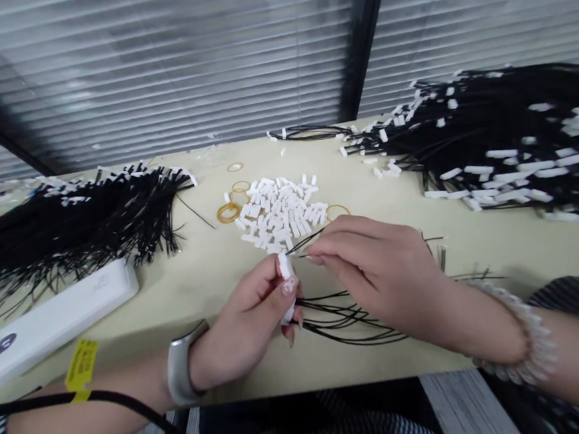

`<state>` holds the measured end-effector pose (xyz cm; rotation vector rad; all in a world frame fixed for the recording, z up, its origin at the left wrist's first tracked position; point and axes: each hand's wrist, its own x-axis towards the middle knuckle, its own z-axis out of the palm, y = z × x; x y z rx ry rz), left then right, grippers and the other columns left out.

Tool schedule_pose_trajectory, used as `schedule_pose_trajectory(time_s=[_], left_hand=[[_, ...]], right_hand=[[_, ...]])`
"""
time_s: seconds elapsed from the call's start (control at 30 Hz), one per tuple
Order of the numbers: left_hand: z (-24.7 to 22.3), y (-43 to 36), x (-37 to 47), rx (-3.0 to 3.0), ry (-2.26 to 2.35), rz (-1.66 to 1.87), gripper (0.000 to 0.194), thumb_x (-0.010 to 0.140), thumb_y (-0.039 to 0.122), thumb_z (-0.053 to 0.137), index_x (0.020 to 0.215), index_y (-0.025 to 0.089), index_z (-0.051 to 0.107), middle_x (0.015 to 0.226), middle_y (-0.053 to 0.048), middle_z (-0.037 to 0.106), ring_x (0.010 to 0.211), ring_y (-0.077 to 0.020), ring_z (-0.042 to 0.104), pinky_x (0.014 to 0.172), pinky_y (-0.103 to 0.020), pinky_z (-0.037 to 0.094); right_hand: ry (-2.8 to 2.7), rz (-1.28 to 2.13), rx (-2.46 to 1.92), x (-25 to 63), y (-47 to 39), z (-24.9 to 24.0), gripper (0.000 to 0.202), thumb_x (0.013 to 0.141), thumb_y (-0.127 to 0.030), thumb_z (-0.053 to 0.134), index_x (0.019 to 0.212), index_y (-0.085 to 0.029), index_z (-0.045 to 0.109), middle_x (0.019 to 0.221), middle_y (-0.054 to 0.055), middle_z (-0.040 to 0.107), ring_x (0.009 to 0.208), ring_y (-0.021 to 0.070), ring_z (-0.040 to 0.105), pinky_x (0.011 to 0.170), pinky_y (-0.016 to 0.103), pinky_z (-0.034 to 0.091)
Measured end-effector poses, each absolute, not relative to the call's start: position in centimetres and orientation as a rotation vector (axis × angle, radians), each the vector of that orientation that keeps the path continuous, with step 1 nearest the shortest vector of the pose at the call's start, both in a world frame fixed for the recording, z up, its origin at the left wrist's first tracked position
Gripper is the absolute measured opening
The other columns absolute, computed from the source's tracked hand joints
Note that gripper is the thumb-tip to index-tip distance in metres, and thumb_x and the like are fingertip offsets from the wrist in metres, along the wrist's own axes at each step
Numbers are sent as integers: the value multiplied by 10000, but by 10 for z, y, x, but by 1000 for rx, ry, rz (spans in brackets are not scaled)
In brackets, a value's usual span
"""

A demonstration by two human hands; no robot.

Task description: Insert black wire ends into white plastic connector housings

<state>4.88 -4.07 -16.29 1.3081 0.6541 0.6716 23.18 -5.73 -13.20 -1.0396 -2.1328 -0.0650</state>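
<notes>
My left hand (259, 306) is closed around a white plastic connector housing (285, 267), held upright between thumb and fingers. Several thin black wires (347, 316) run rightward from its lower part and pass under my right wrist. Just right of the housing, my right hand (367, 257) pinches the end of a thin black wire (303, 256), whose tip points at the housing. Whether that tip touches the housing I cannot tell. Behind both hands lies a heap of small white connector pieces (286, 210) on the pale table (220, 356).
Bundles of black wires with white ends lie at the left (93, 212) and right (504, 140). A white power bank (62, 322) sits at front left. Yellow rubber bands (228, 213) lie beside the heap. A black cable (129, 407) crosses my left forearm. Window blinds (182, 65) stand behind.
</notes>
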Motion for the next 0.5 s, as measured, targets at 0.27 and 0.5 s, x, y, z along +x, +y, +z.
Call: schedule_pose_trajectory(time_s=[0.27, 0.5], left_hand=[[-160, -45, 51, 1342, 709, 653, 195, 865, 352, 481, 777, 179, 462, 675, 39, 408, 555, -66, 464, 470, -163, 450], [-160, -45, 50, 1381, 698, 633, 202, 870, 361, 458, 770, 186, 450, 645, 35, 433, 542, -78, 447, 478, -180, 440]], right_hand=[[-2203, -135, -1036, 233, -57, -136, 173, 788, -43, 481, 738, -135, 618, 836, 52, 640, 810, 136, 569, 689, 236, 450], [-2250, -289, -965, 234, -58, -138, 208, 831, -88, 447, 729, -159, 615, 816, 38, 635, 715, 123, 539, 609, 239, 421]])
